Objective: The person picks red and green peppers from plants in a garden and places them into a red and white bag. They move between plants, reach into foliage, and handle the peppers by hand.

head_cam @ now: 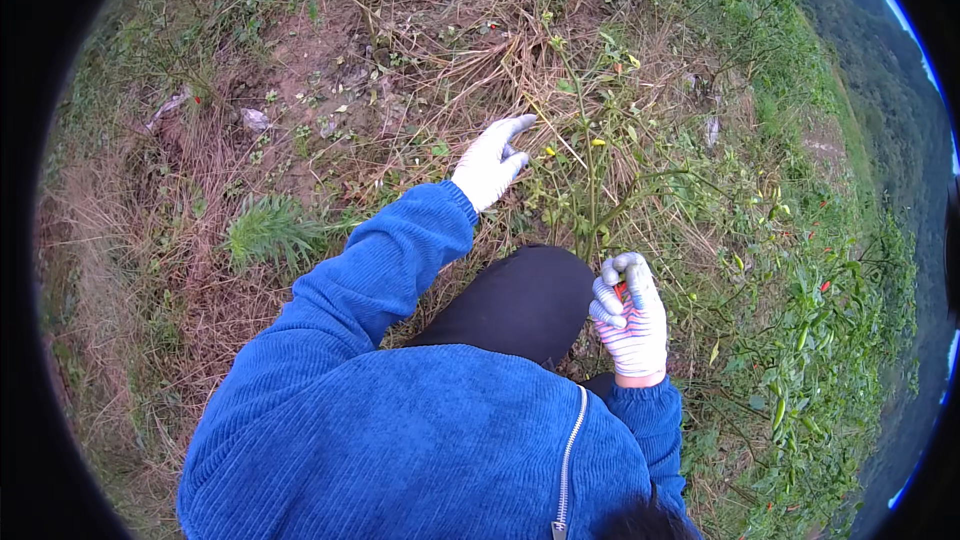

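Note:
My left hand (495, 163), in a pale work glove, reaches forward above dry grass, its thumb and fingers apart with nothing seen between them. It is just left of a chili pepper plant (590, 172) that bears small yellow peppers (597, 142). My right hand (630, 315), in a striped glove with grey fingertips, is curled beside my right knee. Red chili peppers (621, 291) show between its fingers and palm; how many it holds is hidden.
Denser chili plants with green peppers (780, 412) and red ones (826, 286) grow on the right. A feathery green weed (271, 231) stands at left. Scraps of pale plastic film (255, 120) lie on the soil. My dark-trousered knee (525, 300) is between my arms.

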Demonstrator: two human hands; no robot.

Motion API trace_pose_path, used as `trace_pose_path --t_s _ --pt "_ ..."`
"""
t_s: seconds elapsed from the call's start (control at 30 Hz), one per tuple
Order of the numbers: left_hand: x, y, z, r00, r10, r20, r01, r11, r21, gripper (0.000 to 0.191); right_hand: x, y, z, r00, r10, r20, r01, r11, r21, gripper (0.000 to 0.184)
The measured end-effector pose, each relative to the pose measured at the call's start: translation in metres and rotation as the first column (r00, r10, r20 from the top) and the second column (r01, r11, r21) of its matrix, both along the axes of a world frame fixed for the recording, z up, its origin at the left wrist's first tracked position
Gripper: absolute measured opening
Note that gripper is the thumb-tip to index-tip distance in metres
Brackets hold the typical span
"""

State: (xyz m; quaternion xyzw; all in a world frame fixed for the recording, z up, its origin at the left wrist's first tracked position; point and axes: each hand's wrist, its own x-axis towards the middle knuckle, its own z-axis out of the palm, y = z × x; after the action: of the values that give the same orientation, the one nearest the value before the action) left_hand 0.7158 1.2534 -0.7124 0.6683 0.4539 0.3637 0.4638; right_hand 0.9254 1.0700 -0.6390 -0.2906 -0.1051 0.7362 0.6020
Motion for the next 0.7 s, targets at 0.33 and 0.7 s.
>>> trace_pose_path --t_s 0.33,0.7 --pt "0.029 -0.017 0.012 0.990 -0.122 0.069 0.118 0.991 0.062 0.018 -0.003 0.040 0.024 0.592 0.015 0.806 0.009 1.000 -0.025 0.028" --pt "0.032 -0.044 0.029 0.988 -0.146 0.059 0.146 0.989 0.002 0.024 -0.032 0.077 0.005 -0.045 -0.466 0.883 -0.185 0.873 0.451 0.013"
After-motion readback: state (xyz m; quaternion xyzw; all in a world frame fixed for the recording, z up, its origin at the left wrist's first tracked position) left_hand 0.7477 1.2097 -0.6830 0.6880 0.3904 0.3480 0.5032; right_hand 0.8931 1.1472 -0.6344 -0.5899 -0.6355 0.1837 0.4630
